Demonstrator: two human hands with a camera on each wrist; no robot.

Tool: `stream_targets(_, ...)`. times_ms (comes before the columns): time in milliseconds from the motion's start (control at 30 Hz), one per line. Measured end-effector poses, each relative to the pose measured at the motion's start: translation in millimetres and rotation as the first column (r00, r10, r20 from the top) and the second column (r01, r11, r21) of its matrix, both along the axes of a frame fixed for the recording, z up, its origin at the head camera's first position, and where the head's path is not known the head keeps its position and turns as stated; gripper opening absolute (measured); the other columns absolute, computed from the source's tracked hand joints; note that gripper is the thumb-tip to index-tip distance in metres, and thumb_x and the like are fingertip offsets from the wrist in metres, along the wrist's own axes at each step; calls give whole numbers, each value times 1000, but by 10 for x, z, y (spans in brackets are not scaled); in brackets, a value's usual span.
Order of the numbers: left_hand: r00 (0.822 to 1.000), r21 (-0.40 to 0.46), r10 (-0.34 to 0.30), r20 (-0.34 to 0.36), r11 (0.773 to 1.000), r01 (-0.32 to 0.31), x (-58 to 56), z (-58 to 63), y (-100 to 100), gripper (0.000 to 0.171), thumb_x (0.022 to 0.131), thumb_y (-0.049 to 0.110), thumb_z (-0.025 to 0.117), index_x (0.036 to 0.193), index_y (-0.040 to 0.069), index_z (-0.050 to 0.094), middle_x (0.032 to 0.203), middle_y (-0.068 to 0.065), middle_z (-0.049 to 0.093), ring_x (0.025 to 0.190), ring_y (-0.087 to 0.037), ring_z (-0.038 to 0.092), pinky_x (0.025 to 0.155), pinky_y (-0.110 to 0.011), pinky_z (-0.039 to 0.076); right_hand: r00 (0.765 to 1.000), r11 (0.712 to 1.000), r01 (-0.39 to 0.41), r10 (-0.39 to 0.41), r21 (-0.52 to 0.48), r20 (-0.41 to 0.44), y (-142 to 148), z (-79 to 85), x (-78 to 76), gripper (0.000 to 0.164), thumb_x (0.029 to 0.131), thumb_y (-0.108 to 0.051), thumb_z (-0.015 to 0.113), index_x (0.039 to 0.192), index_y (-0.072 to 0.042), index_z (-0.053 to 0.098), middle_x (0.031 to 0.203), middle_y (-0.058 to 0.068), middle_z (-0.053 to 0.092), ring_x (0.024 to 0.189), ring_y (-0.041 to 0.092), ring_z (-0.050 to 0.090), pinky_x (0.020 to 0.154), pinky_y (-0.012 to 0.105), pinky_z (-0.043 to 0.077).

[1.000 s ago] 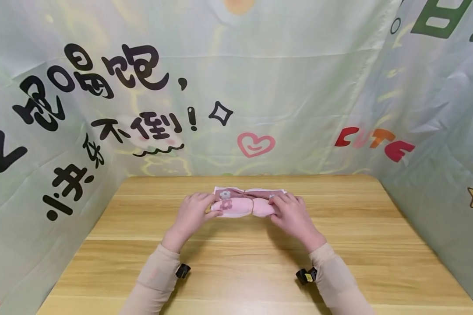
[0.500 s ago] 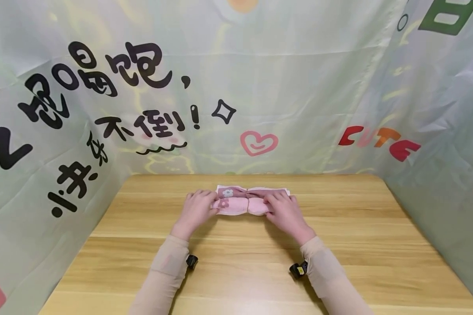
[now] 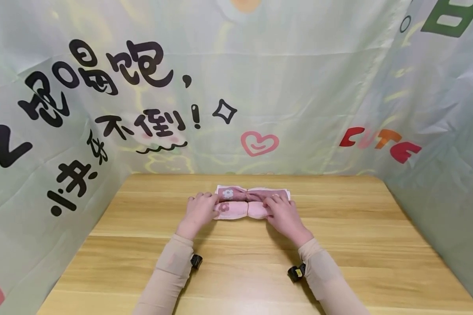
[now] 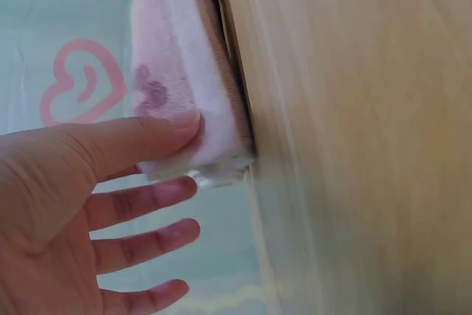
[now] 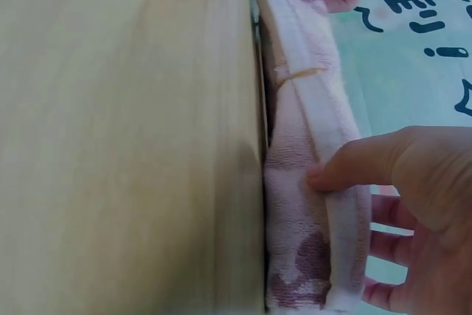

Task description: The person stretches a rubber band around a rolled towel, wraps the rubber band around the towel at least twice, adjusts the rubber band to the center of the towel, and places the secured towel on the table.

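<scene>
A light pink towel (image 3: 235, 211), folded into a long bundle with a rubber band (image 5: 301, 74) round its middle, lies on the wooden table. Close behind it lies a mauve towel (image 3: 235, 194) with a white flower, also cinched at the middle. My left hand (image 3: 200, 212) holds the pink towel's left end; in the left wrist view the thumb (image 4: 158, 138) presses its near face while the other fingers spread past the end. On the right part of the same towel, my right hand (image 3: 285, 215) grips with thumb in front and fingers behind.
The table (image 3: 244, 262) extends in front of the towels and to both sides. A printed fabric curtain (image 3: 299, 96) rises along its back and sides. Small black wrist cameras (image 3: 296, 273) hang at the inner side of each sleeve.
The pink towel has shifted left in both hands, so its band lines up with the mauve towel's middle, and it has come slightly nearer me. The mauve towel stays in place.
</scene>
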State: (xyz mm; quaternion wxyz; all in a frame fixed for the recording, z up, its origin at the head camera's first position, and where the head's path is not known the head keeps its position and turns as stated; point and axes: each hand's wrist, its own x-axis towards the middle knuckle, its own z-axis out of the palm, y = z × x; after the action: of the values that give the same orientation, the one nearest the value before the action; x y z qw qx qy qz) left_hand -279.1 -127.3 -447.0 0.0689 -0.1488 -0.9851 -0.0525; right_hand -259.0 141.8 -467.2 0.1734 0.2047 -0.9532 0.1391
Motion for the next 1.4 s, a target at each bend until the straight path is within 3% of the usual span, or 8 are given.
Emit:
stream_targets(267,998,31,27,52,999,-28,5,13,16,26,84,33,75,102,16,65,97,-3,66,91,-26,60,80,-48,50,998,1000,-3,5,-19,63,85,51,10,33,74,-17,83,101,-15,65,108,8,67,109,31,59,79,56,48)
stream_targets(567,996,71,18,85,997,-24,24,42,-29,36,82,33,76,113,18,67,111,-6,68,98,-30,63,83,-51,50,993,998,-27,33,-54,115,220,108,5,37,74,-18,83,105,-15,64,121,9,61,99,34,58,80,57,47)
stream_targets(700,995,91,8,95,996,-17,26,69,-68,36,84,34,75,115,18,66,112,-7,68,98,-30,63,83,-50,51,989,999,-8,15,-47,148,270,168,5,41,73,-18,82,110,-14,64,124,11,62,106,38,59,83,59,47)
stream_targets(967,999,150,-9,39,989,3,33,129,-112,34,88,40,70,113,17,66,107,-7,69,96,-29,63,79,-49,51,981,999,18,-8,-50,192,415,272,-6,46,76,-16,77,120,-12,62,116,17,63,108,42,58,85,63,45)
stream_targets(1167,1000,156,-15,12,988,13,38,164,-105,32,88,40,69,111,18,66,106,-6,69,94,-29,63,76,-48,52,969,996,55,-38,-64,245,481,309,15,47,80,-19,75,124,-11,61,122,18,61,113,42,56,91,64,42)
stream_targets(1400,1000,196,-22,-3,980,22,49,201,-157,30,91,38,67,111,15,67,109,-9,70,93,-31,66,75,-48,53,974,995,73,-55,-74,221,484,344,-3,41,85,-24,74,121,-8,62,118,17,63,109,41,58,89,63,43)
